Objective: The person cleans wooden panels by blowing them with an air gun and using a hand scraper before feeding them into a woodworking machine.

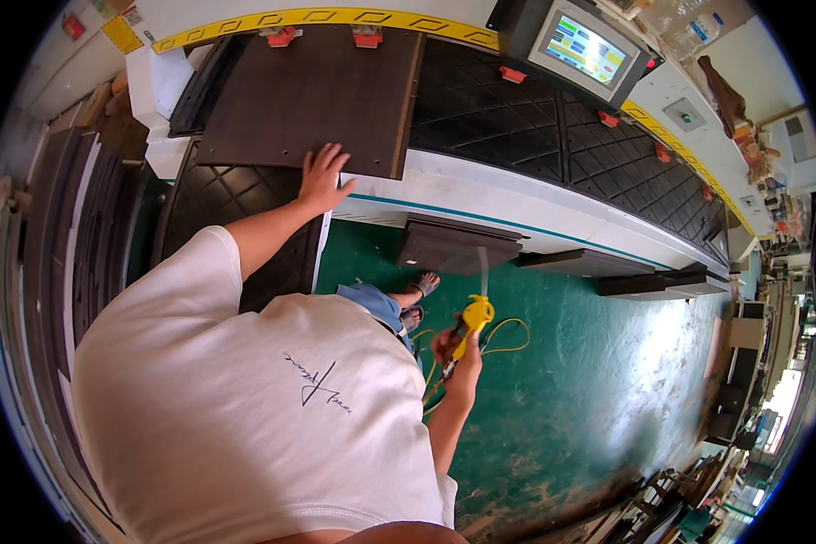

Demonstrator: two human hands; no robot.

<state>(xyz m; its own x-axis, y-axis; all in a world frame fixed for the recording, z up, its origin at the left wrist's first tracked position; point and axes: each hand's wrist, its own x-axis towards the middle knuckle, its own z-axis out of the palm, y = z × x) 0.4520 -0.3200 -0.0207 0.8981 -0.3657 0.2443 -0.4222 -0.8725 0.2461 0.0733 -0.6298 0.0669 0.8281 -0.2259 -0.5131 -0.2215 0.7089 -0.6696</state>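
while left hand [322, 177] presses panel [313, 95], right [456, 352] perhaps grips nozzle [473, 317].

Grey-framed colourful touchscreen [582, 47] upper right; yellow wall label [121, 34] upper left.

Dark brown panel [313, 95], flat on machine bed at 11 o'clock, small holes along edges, near corner overhanging. Yellow air blow gun [472, 319], centre, nozzle up, yellow hose trailing.

There are one dark brown board [313, 100] on the counter [553, 118], one yellow air gun [473, 317], one touch screen [582, 47], and six red clamps [281, 36].
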